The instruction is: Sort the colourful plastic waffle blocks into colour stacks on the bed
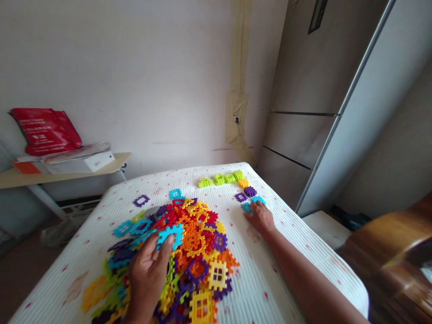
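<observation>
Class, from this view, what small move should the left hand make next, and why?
Probably lift the blue plastic block touching the left hand off the heap: it lies on top, and the right hand rests beside a separate line of blocks.

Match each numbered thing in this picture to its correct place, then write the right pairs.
Things:
1. left hand
2. right hand
3. lime-green plastic blocks
4. red bag

Places:
A. on a stack on a shelf by the wall
B. in a line near the far end of the white ribbed cover
C. on the big heap of coloured plastic pieces
D. on a small blue piece near purple pieces

Pairs: 1-C, 2-D, 3-B, 4-A
</observation>
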Available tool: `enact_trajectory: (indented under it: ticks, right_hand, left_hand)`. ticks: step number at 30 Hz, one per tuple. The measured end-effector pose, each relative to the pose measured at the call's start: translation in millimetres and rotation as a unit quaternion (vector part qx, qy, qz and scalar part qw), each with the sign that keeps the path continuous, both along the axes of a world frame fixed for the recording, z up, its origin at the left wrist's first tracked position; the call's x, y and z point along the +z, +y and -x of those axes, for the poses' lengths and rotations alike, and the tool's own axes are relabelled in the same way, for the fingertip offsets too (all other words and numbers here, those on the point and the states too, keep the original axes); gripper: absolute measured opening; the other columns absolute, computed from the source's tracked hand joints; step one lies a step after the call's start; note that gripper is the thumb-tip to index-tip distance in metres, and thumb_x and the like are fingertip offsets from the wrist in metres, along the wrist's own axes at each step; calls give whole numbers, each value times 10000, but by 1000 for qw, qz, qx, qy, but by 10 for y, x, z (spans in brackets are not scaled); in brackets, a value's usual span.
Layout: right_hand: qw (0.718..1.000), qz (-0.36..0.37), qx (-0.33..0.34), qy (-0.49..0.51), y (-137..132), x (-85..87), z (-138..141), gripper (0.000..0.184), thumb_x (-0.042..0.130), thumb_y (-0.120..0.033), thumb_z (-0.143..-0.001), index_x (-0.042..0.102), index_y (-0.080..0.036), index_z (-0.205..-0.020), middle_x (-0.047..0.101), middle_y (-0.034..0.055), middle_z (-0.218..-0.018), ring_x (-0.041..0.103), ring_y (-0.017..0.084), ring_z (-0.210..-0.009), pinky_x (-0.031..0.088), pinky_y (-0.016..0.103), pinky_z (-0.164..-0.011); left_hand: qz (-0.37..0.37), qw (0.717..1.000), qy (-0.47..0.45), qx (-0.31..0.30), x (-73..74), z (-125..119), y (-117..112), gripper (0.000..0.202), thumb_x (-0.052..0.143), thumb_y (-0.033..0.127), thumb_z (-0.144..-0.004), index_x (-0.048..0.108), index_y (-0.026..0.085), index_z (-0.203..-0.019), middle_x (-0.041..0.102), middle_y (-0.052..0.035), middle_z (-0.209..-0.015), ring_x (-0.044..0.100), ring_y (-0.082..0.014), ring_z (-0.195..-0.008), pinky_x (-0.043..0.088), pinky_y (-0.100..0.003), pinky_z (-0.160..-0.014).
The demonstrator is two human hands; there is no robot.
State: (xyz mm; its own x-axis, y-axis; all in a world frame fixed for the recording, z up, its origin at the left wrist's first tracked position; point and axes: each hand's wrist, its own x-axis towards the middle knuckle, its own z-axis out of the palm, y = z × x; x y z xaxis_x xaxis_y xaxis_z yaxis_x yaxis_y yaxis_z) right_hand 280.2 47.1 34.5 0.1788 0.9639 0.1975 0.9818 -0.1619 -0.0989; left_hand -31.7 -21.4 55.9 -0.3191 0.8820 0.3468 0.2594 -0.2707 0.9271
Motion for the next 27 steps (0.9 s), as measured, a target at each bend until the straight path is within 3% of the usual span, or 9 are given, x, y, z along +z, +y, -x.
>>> enact_trajectory:
  ticks: [7,12,19,21,23,27]
  right_hand:
    - [1000,3,0,9,-7,18,11,209,504,-314,-847,605,-158,-942,595,106,-1011,563,228,-956,412,289,-688]
    - [1000,2,-9,12,2,-6,2,222,501,-329,-852,610,-160,-946,600,101,-994,569,227,-945,413,289,-701]
    - [1000,3,-7,23,69,-69,-31,212,501,-338,-865,605,-170,-939,589,101,-1006,557,213,-961,402,284,-765]
    - [1000,2,-5,23,76,-71,-32,209,506,-334,-862,606,-167,-939,589,104,-1006,555,216,-964,399,286,-777]
    - [1000,1,-5,23,75,-70,-30,209,509,-328,-860,608,-164,-942,590,105,-1006,555,217,-960,399,286,-777]
    - [1000,-10,1,17,52,-58,-29,210,508,-318,-860,614,-155,-941,593,103,-991,562,216,-936,410,283,-750]
  left_hand:
    - [-6,997,73,4,-61,32,5,267,597,451,-769,644,199,-840,561,14,-623,508,-153,-602,432,-239,-610]
    - [13,998,58,-3,-39,1,0,259,596,468,-760,597,209,-737,554,26,-568,474,-135,-520,394,-224,-523]
    - [12,999,43,5,-36,-5,-12,274,625,443,-742,541,210,-625,539,31,-534,484,-125,-510,411,-213,-533]
    - [17,999,30,0,-29,-14,-10,255,633,449,-733,578,207,-673,541,31,-542,491,-126,-516,427,-215,-547]
    - [26,1000,4,-8,-15,-32,-7,284,639,463,-725,636,206,-847,575,25,-609,509,-128,-529,447,-222,-557]
    - [27,998,-59,-17,11,-70,-3,599,648,481,-715,524,227,-1244,639,-23,-848,554,-132,-552,474,-243,-536]
